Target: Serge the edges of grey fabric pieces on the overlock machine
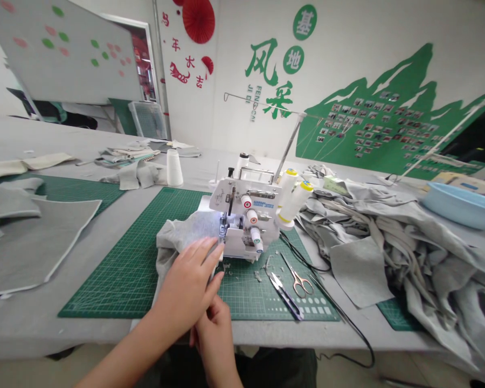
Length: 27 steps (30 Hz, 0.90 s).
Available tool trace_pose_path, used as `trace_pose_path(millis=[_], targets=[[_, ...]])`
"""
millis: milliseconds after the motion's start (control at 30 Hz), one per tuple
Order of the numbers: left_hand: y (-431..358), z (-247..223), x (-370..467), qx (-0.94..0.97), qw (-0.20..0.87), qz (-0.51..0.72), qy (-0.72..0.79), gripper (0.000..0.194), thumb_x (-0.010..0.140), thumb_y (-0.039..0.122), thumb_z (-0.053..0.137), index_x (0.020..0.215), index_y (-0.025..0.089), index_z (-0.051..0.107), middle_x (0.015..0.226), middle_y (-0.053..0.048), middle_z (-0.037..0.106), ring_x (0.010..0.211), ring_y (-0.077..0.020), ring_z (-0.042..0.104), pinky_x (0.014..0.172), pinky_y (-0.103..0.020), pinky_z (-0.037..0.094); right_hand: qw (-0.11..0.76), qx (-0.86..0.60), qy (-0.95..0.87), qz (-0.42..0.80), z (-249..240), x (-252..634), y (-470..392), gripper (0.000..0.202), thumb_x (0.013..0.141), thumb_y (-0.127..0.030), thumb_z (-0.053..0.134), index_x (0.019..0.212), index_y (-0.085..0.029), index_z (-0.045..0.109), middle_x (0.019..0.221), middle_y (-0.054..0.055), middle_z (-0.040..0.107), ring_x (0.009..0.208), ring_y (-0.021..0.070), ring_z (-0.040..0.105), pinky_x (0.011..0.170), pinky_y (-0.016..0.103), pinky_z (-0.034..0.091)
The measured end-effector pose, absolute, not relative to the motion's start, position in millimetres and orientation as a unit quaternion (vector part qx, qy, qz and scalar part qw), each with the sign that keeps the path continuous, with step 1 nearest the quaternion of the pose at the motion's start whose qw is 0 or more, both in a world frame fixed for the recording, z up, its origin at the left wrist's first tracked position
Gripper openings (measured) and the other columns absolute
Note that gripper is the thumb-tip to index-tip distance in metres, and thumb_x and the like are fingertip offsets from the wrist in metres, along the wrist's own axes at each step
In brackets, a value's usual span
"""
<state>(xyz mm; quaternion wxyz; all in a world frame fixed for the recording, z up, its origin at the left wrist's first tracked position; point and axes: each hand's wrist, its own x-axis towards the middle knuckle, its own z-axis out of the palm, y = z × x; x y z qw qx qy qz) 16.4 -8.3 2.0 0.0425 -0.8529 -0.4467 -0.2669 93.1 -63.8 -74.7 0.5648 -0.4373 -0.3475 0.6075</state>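
Observation:
A light grey piece of fabric (194, 229) lies bunched at the left of a white overlock sewing machine (242, 215), reaching under its lit presser foot. My left hand (192, 275) rests on this fabric with fingers stretched toward the needle area, thumb apart. Lower down, close to the table edge, my right hand (216, 320) is closed with curled fingers beneath the left one. It appears to pinch the fabric's near edge, though the left hand and its own fingers hide most of the grip.
Thread snips (286, 297) and small scissors (301, 280) lie on the green cutting mat (117, 275), right of my hands. A black cable (343, 312) runs past them. Grey fabric pieces (412, 231) pile up at right near a blue basin (461, 205). Thread cones (293, 202) stand behind the machine.

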Motion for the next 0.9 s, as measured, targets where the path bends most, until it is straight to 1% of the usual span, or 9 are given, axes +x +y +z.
trace_pose_path(millis=[100, 167, 267, 367, 467, 567, 633, 767, 900], targets=[[-8, 2, 17, -0.854, 0.049, -0.265, -0.446, 0.047, 0.091, 0.022, 0.057, 0.138, 0.015, 0.055, 0.144, -0.014, 0.054, 0.133, -0.0327, 0.048, 0.112, -0.053, 0.04, 0.55, -0.445, -0.336, 0.622, -71, 96, -64, 0.037, 0.082, -0.053, 0.066, 0.079, -0.017, 0.058, 0.044, -0.01, 0.043, 0.034, 0.0042, 0.03, 0.034, 0.016, 0.023], [-12, 1, 17, -0.851, 0.05, -0.273, -0.445, 0.047, 0.092, 0.023, 0.057, 0.138, 0.014, 0.054, 0.143, -0.014, 0.055, 0.133, -0.0325, 0.048, 0.112, -0.053, 0.04, 0.548, -0.441, -0.322, 0.634, -67, 97, -63, 0.04, 0.08, -0.056, 0.068, 0.081, -0.018, 0.056, 0.045, -0.01, 0.047, 0.034, 0.0052, 0.033, 0.033, 0.016, 0.025], [-23, -1, 17, -0.847, 0.048, -0.29, -0.443, 0.045, 0.092, 0.024, 0.055, 0.136, 0.013, 0.055, 0.139, -0.014, 0.057, 0.13, -0.0311, 0.05, 0.11, -0.05, 0.043, 0.587, -0.414, -0.3, 0.628, -59, 97, -62, 0.039, 0.076, -0.055, 0.072, 0.078, -0.02, 0.054, 0.054, -0.007, 0.054, 0.041, 0.0064, 0.04, 0.039, 0.018, 0.035], [-32, -1, 18, -0.847, 0.06, -0.294, -0.439, 0.046, 0.091, 0.023, 0.056, 0.135, 0.01, 0.056, 0.135, -0.015, 0.059, 0.126, -0.0313, 0.052, 0.107, -0.049, 0.045, 0.631, -0.42, -0.286, 0.586, -55, 96, -62, 0.04, 0.074, -0.054, 0.075, 0.072, -0.021, 0.052, 0.057, -0.007, 0.054, 0.047, 0.0082, 0.045, 0.046, 0.019, 0.041], [-35, 0, 20, -0.847, 0.078, -0.292, -0.438, 0.048, 0.089, 0.021, 0.056, 0.136, 0.009, 0.055, 0.136, -0.016, 0.059, 0.125, -0.0319, 0.053, 0.106, -0.049, 0.046, 0.625, -0.447, -0.281, 0.576, -54, 95, -64, 0.042, 0.076, -0.059, 0.072, 0.073, -0.021, 0.055, 0.051, -0.007, 0.05, 0.043, 0.0086, 0.044, 0.04, 0.019, 0.038], [-34, -1, 22, -0.844, 0.085, -0.292, -0.442, 0.048, 0.09, 0.02, 0.055, 0.136, 0.009, 0.055, 0.137, -0.016, 0.058, 0.125, -0.0318, 0.053, 0.105, -0.05, 0.047, 0.583, -0.463, -0.299, 0.597, -56, 95, -66, 0.044, 0.081, -0.062, 0.064, 0.073, -0.019, 0.058, 0.047, -0.005, 0.05, 0.037, 0.0085, 0.042, 0.034, 0.018, 0.03], [-34, -3, 22, -0.841, 0.085, -0.294, -0.446, 0.047, 0.09, 0.02, 0.055, 0.137, 0.01, 0.054, 0.137, -0.016, 0.057, 0.125, -0.0318, 0.052, 0.106, -0.051, 0.047, 0.558, -0.467, -0.332, 0.6, -56, 96, -66, 0.043, 0.083, -0.058, 0.063, 0.071, -0.017, 0.062, 0.044, -0.003, 0.051, 0.037, 0.0093, 0.044, 0.033, 0.018, 0.028], [-32, -7, 22, -0.836, 0.083, -0.301, -0.452, 0.047, 0.09, 0.019, 0.056, 0.137, 0.012, 0.054, 0.139, -0.016, 0.055, 0.128, -0.0318, 0.05, 0.108, -0.053, 0.045, 0.551, -0.464, -0.403, 0.564, -54, 98, -64, 0.033, 0.08, -0.042, 0.069, 0.063, -0.014, 0.067, 0.042, 0.0, 0.054, 0.042, 0.0123, 0.05, 0.036, 0.019, 0.032], [-29, -8, 22, -0.835, 0.079, -0.3, -0.455, 0.048, 0.09, 0.019, 0.056, 0.137, 0.013, 0.054, 0.14, -0.016, 0.055, 0.129, -0.0321, 0.05, 0.108, -0.053, 0.045, 0.523, -0.471, -0.411, 0.58, -51, 97, -65, 0.031, 0.082, -0.034, 0.062, 0.059, -0.014, 0.065, 0.04, -0.001, 0.052, 0.034, 0.0089, 0.041, 0.031, 0.019, 0.028]])
